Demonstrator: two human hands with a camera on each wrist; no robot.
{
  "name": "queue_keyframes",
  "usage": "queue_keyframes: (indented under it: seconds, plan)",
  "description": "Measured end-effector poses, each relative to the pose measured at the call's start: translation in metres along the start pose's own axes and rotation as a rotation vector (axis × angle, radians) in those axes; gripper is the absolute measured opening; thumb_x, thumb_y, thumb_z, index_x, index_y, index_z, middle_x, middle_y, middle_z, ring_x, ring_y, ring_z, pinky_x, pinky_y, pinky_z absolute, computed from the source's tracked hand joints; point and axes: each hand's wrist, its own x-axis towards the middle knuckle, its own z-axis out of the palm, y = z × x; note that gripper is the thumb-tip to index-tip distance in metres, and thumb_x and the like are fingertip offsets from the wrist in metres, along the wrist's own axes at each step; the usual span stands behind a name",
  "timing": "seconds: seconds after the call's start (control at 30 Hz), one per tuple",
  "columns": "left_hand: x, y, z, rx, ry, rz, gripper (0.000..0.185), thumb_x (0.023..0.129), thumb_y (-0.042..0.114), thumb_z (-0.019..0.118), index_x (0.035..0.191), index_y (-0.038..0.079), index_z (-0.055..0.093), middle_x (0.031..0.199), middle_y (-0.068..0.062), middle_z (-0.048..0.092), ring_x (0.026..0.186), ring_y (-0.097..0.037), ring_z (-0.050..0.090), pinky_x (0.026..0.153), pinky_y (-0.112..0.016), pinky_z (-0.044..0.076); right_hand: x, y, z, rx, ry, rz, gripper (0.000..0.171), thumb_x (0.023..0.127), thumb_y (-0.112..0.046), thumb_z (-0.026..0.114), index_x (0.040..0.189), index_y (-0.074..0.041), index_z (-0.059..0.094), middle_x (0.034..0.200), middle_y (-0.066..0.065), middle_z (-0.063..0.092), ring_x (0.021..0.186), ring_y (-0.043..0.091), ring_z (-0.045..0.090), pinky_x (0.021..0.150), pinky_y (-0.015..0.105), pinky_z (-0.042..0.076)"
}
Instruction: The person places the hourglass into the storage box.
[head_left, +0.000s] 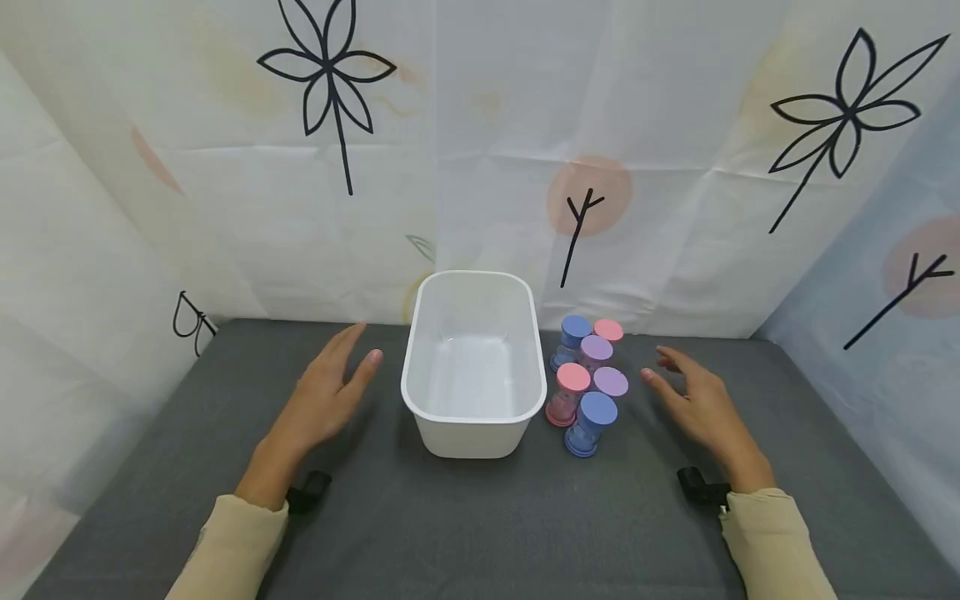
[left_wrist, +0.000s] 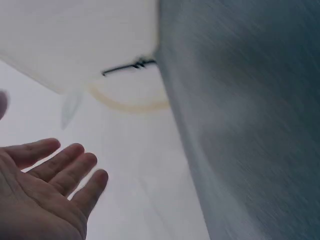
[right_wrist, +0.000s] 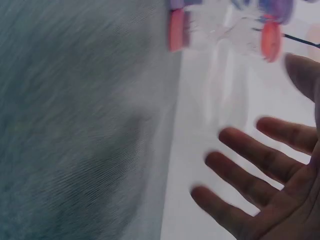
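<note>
flanking a white plastic tub [head_left: 474, 398] on the grey mat [head_left: 465, 517], both hands are held just above the surface with nothing in them. the left hand [head_left: 324, 398] is seen well apart from the tub's left wall, its fingers straight and relaxed, palm turned inward; the left wrist view confirms the flat, spread fingers [left_wrist: 60, 167] and nothing grasped. the right hand [head_left: 693, 400] is likewise released, fingers loosely extended toward a cluster of small sand timers [head_left: 587, 377] with blue, pink and purple caps, which is stood upright just beside the tub's right wall. the timers are near the fingertips but are not touched. the cluster appears to be grouped close to the tub so that it lies within easy reach of the right hand. the tub is seen to hold nothing. a printed white backdrop [head_left: 480, 150] is hung behind the mat.
</note>
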Motion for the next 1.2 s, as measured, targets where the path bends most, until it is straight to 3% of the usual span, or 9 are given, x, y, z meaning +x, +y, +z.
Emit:
queue_keyframes:
  seconds: [0.1, 0.2, 0.4, 0.5, 0.73, 1.0, 1.2]
  plan:
    - [-0.001, 0.009, -0.002, -0.141, 0.01, 0.042, 0.062, 0.11, 0.039, 0.043, 0.161, 0.008, 0.027, 0.163, -0.017, 0.028, 0.149, -0.039, 0.024, 0.113, -0.065, 0.024, -0.001, -0.006, -0.002, 0.058, 0.028, -0.042, 0.052, 0.102, -0.029, 0.064, 0.138, 0.006, 0.055, 0.125, 0.029, 0.064, 0.116, 0.047, 0.059, 0.095, 0.063, 0.046]
    - [-0.003, 0.022, -0.003, -0.226, -0.015, 0.085, 0.064, 0.108, 0.037, 0.046, 0.163, 0.012, 0.023, 0.166, -0.013, 0.023, 0.152, -0.035, 0.019, 0.114, -0.065, 0.021, -0.003, -0.012, -0.005, 0.1, 0.014, -0.045, 0.043, 0.099, -0.023, 0.069, 0.132, 0.005, 0.062, 0.118, 0.025, 0.068, 0.107, 0.044, 0.066, 0.088, 0.059, 0.052]
    - [-0.009, 0.045, 0.005, -0.214, -0.151, 0.083, 0.095, 0.098, 0.05, 0.062, 0.164, 0.023, -0.001, 0.169, 0.001, 0.001, 0.154, -0.026, 0.006, 0.116, -0.063, 0.017, -0.005, -0.025, -0.011, 0.153, -0.052, -0.019, 0.041, 0.098, -0.026, 0.071, 0.129, 0.001, 0.066, 0.119, 0.02, 0.07, 0.104, 0.041, 0.069, 0.082, 0.056, 0.056]
    - [-0.01, 0.049, 0.013, -0.209, -0.182, 0.102, 0.108, 0.091, 0.051, 0.072, 0.163, 0.028, -0.005, 0.169, 0.006, -0.001, 0.153, -0.021, 0.011, 0.115, -0.061, 0.024, -0.005, -0.031, -0.013, 0.181, -0.087, -0.035, 0.041, 0.097, -0.026, 0.072, 0.128, 0.0, 0.066, 0.12, 0.019, 0.07, 0.105, 0.039, 0.069, 0.083, 0.053, 0.056]
    - [-0.007, 0.053, 0.025, -0.246, -0.14, 0.245, 0.12, 0.082, 0.045, 0.083, 0.164, 0.031, -0.003, 0.169, 0.004, 0.008, 0.145, -0.018, 0.029, 0.105, -0.059, 0.037, -0.005, -0.035, -0.013, 0.251, -0.178, -0.099, 0.038, 0.097, -0.02, 0.071, 0.129, 0.001, 0.066, 0.124, 0.016, 0.069, 0.109, 0.034, 0.067, 0.084, 0.028, 0.055]
    - [-0.007, 0.057, 0.027, -0.218, -0.103, 0.264, 0.123, 0.08, 0.046, 0.084, 0.164, 0.03, -0.004, 0.17, 0.002, 0.006, 0.146, -0.019, 0.027, 0.104, -0.059, 0.038, -0.004, -0.036, -0.009, 0.357, -0.244, -0.12, 0.045, 0.095, -0.017, 0.074, 0.134, 0.001, 0.063, 0.129, 0.018, 0.065, 0.114, 0.037, 0.065, 0.086, 0.022, 0.052]
    - [-0.008, 0.058, 0.029, -0.192, -0.092, 0.25, 0.124, 0.08, 0.049, 0.084, 0.164, 0.027, -0.005, 0.17, 0.003, 0.005, 0.147, -0.02, 0.027, 0.104, -0.06, 0.039, -0.002, -0.037, -0.002, 0.395, -0.246, -0.143, 0.051, 0.094, -0.014, 0.075, 0.14, 0.002, 0.057, 0.135, 0.02, 0.061, 0.116, 0.037, 0.064, 0.088, 0.022, 0.051]
